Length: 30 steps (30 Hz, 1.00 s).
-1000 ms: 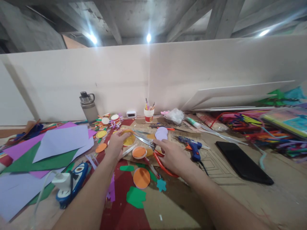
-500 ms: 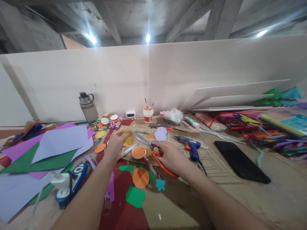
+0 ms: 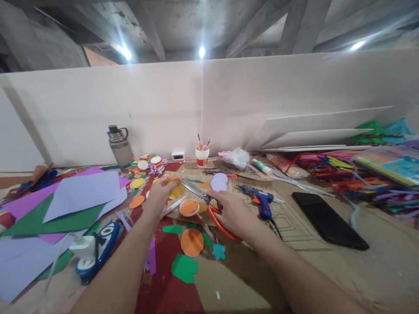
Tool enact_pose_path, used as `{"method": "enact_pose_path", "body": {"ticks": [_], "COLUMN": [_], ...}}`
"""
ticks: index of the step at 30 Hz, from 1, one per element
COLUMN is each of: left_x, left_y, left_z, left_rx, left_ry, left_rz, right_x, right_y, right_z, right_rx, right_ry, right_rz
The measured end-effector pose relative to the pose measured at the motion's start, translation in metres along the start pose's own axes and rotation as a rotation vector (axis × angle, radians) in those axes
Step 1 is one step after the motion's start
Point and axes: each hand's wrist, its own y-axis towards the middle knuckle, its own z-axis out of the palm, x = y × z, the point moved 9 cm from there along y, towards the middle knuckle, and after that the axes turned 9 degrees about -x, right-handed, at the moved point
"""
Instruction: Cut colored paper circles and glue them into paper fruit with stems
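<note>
My left hand pinches a yellow paper piece by its left side, thumb on top. My right hand is closed on the red handles of a large pair of scissors. The steel blades point up and left and meet the paper's upper edge. How far the blades are parted is hard to make out. Just below them sits a white-rimmed cup with an orange disc on top. Nearer to me lie an orange paper circle and a blue paper flower.
Right of my right hand are a blue glue gun and a black phone. Purple circles lie beyond the scissors. Coloured sheets and a blue power strip are at left. A bottle and pen cup stand behind.
The view has shifted very slightly. The scissors and my right hand have moved only a little, with the blades still at the yellow paper; my left hand keeps its pinch.
</note>
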Motion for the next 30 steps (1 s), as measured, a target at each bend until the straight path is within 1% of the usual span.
{"method": "enact_pose_path", "body": {"ticks": [6,11,17,23,30], "left_x": [0.0,-0.004,-0.018,-0.018,-0.013], "left_y": [0.004,0.004,-0.002,-0.002,0.003], "left_z": [-0.004,-0.006,-0.006,-0.007,-0.01], "left_rx": [0.009,-0.002,-0.036,-0.049,-0.058], "left_ry": [0.063,0.116,0.328,0.381,0.324], "left_rz": [0.095,0.134,0.278,0.295,0.271], "right_x": [-0.002,0.001,0.001,-0.001,-0.001], "right_y": [-0.002,-0.002,-0.001,-0.001,-0.001], "right_z": [0.002,0.001,0.0,0.001,0.002], "right_rx": [0.009,0.012,0.013,0.026,0.014], "right_ry": [-0.068,-0.041,-0.008,0.013,0.0], "right_rz": [0.003,-0.003,0.017,0.021,0.0]}}
